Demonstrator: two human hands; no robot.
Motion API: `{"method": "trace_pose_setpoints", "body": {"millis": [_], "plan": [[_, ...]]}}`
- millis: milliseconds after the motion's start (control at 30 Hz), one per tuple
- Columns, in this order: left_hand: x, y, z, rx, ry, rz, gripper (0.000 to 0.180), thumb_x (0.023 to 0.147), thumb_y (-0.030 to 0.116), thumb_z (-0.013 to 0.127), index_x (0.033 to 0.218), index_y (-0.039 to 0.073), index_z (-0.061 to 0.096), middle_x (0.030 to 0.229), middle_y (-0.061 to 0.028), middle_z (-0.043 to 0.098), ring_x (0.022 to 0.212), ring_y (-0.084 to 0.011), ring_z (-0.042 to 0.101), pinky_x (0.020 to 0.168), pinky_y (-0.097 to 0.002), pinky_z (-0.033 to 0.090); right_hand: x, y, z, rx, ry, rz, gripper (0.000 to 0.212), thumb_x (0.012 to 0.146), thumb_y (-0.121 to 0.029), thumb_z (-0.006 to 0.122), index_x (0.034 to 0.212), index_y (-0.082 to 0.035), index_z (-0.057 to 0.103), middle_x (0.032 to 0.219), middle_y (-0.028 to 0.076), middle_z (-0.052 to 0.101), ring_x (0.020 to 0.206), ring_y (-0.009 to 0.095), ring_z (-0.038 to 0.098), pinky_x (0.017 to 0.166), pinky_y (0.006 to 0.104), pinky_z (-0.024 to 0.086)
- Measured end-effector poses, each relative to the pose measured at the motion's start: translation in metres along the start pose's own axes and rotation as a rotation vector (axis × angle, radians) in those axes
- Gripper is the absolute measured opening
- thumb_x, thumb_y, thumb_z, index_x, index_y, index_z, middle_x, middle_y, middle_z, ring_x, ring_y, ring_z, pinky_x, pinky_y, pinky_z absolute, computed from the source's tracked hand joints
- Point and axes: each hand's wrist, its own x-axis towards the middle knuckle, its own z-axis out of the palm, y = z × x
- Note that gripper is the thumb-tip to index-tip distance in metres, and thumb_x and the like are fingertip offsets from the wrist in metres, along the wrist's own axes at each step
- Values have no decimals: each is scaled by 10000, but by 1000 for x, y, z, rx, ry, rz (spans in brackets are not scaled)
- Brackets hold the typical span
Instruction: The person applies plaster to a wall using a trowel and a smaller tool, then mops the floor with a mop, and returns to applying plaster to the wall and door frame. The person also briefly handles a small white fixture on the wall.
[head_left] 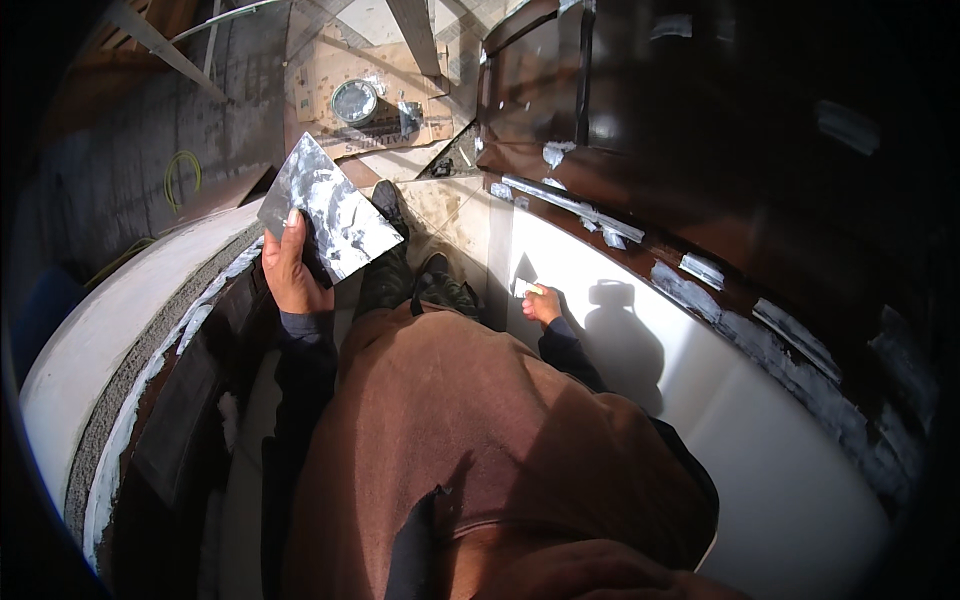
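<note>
My left hand [288,270] grips a square dark board [330,215] by its near edge, with the thumb lying on top. White filler is smeared over much of the board's face. Down by the white wall panel [640,320], my right hand [542,304] is closed around a small scraper [522,288], which looks like a putty knife. Its details are too small to make out. Right of that panel rises a dark brown wooden surface [760,180], patched with strips of white filler [575,207] along its edge and face.
Ahead, an open round can [354,102] stands on flattened cardboard [320,65], below a slanting post [416,38]. A curved ledge [110,340] with a rough edge runs along my left. A yellow-green hose [182,180] lies coiled beyond it. Tiled floor [450,215] lies around my shoes.
</note>
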Motion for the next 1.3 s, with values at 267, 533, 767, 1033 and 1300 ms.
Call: {"method": "trace_pose_setpoints", "body": {"millis": [267,533,767,1033,1300], "plan": [[-11,1,-12,18,1,17,297,931,160,598,1178,3,552,1038,-67,655,908,-153,647,808,-301,524,-7,4,5,-15,-2,-34,279,897,-114,580,1162,-30,602,670,34,587,477,103,526,418,245,437],[-30,-4,-10,11,-51,-48,285,921,141,609,1155,-14,564,1040,-83,660,888,-156,658,792,-296,531,-35,5,5,-22,-34,-66,350,910,-120,586,1240,-5,569,720,55,609,540,107,553,464,250,468],[-69,-19,-10,-52,-188,-186,283,920,109,582,1156,-42,543,1005,-110,654,843,-187,667,779,-315,549,-133,-92,23,-33,-63,-769,293,906,-118,580,1172,-11,640,807,28,623,678,86,560,648,223,487],[-132,-35,-31,-79,-279,-193,268,881,116,580,1114,-13,554,941,-71,635,785,-153,630,724,-287,524,-296,-152,20,-435,-223,-1575,344,819,69,626,1126,-69,693,945,102,677,818,201,628,726,285,493],[-189,-27,-50,-77,-256,-132,150,833,134,650,917,9,641,780,-11,635,649,-102,603,607,-261,487,-349,-154,42,-845,-186,-1910,460,670,79,608,1060,-138,717,802,74,634,753,276,622,649,353,509]]}}
